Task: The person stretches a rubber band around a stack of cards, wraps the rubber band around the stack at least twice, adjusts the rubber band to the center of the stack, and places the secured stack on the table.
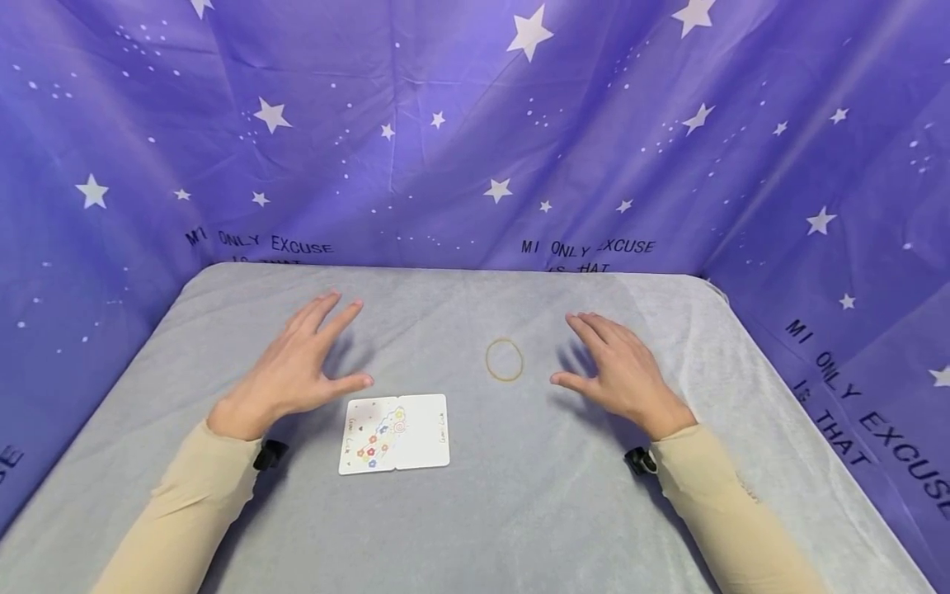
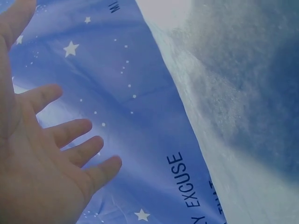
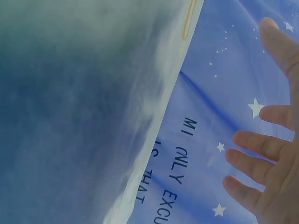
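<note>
Left hand [image 1: 297,363] first: it's held over the cloth [image 1: 505,511] with the thumb out wide and the fingers spread, and the left wrist view shows a bare palm, so it's got hold of nothing. The thumb tip is just above the top edge of the card [image 1: 419,433] as the head view sees it, near it, but the hand doesn't look to be holding it.

The card lies flat, flower doodles on its left half, mostly plain white on the right. There are small notches mid-edge, top and bottom; can't tell if it's one piece opened out or two lying edge to edge. That matters: if it's two, pinching one side probably leaves the other behind, so better to get a fingertip under near the middle, or support both halves.

Next along is the band [image 1: 505,380], a thin yellowish loop lying round and slack, right of the card and clear of it. Looks like an easy pinch from the side, thumb and one fingertip, pressing lightly so the soft cloth doesn't bunch up with it.

Right hand [image 1: 623,371] is the closer one to the band. Fingers are loosely spread, thumb apart, nothing in the grip. It seems the natural pick for the band, with the left taking the card. Low and slow is probably best, since something that light could skid.
</note>
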`<state>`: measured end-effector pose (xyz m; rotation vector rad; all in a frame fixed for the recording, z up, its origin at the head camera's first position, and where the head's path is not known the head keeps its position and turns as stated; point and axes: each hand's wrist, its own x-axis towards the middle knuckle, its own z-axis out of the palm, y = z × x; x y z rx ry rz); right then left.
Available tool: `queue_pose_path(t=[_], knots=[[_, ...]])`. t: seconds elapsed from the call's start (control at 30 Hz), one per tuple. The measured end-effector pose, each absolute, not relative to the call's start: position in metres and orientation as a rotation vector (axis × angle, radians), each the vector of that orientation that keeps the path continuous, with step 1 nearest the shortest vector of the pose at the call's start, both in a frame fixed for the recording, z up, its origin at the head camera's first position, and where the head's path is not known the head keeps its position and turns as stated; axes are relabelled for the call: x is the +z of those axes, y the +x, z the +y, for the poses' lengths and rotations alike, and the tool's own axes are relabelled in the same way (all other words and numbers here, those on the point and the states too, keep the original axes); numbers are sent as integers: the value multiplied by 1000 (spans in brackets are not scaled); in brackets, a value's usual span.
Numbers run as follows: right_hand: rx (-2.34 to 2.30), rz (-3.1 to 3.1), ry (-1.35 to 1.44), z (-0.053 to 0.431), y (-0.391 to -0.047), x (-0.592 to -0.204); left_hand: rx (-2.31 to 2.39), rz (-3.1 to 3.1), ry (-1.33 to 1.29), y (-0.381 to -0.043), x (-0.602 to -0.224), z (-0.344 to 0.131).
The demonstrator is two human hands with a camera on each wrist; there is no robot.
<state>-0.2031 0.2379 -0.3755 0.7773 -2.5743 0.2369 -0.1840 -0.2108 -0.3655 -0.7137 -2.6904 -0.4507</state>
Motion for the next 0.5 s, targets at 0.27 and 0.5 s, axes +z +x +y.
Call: queue_pose_path(t=[0.27,0.5], knots=[[249,-2557,825,224,-207,-378,-460,-2764,-711,-179,-364,-205],[253,-2566,863,211,-213,-376,-447,-2786,-721,-178,-367,-202]])
